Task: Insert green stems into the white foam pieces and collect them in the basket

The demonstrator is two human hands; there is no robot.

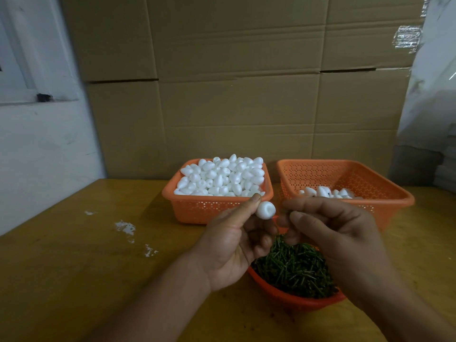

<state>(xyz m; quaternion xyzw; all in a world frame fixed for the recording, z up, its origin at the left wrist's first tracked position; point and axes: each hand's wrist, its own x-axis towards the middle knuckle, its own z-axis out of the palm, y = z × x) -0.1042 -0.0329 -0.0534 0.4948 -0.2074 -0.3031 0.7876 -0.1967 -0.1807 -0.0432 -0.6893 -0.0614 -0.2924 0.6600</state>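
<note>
My left hand (pixel 237 243) pinches a white foam piece (pixel 265 210) between thumb and fingers, its hollow end facing me. My right hand (pixel 328 233) is level with it, just to the right, fingers curled with thumb against forefinger; any stem in that pinch is too small to make out. Below both hands sits an orange bowl (pixel 291 294) heaped with short green stems (pixel 293 265). An orange basket (pixel 197 206) piled with plain foam pieces (pixel 222 176) stands behind the left hand. A second orange basket (pixel 385 193) at back right holds several finished foam pieces (pixel 325 192).
A wooden table (pixel 74 267) carries everything, with white foam crumbs (pixel 125 228) scattered at the left. Stacked cardboard boxes (pixel 234 82) form a wall right behind the baskets. A white wall is at the left and plastic sheeting hangs at the right.
</note>
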